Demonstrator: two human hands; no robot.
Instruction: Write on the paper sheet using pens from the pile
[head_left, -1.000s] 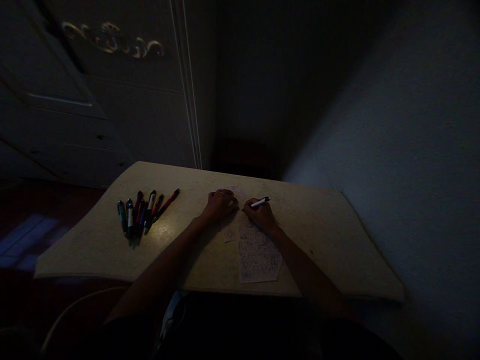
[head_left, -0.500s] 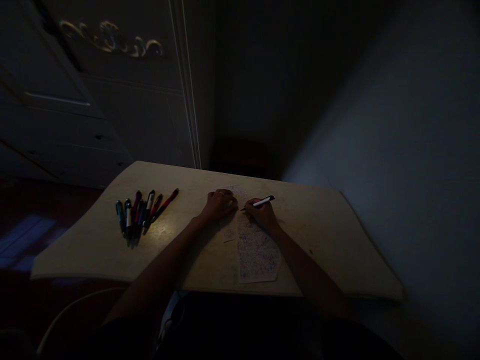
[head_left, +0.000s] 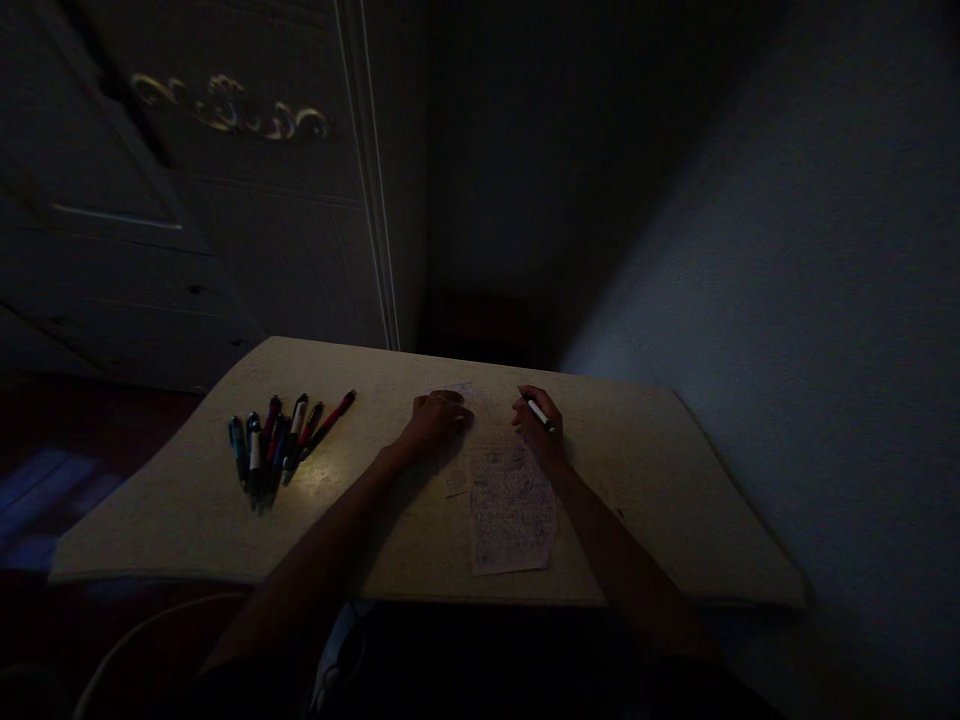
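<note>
My right hand grips a white-and-black pen over the upper right of a paper sheet. The pen slants from upper left to lower right; I cannot tell which end is the writing tip. Dense, dark handwriting-like marks cover the sheet. My left hand lies flat on the upper left part of the paper, its fingers resting forward, with a ring on one of them. Beneath and beside that hand shows a smaller paper piece. How the papers overlap under the left hand is hidden.
Several pens lie bunched on the left side of the pale table. A cabinet with ornate trim stands behind at left, and a wall rises at right. A pale cable curves below the table's left front.
My right hand has moved right, away from the left hand. The pen has turned in its fingers, no longer pointing left onto the paper. My left hand stays on the paper.
</note>
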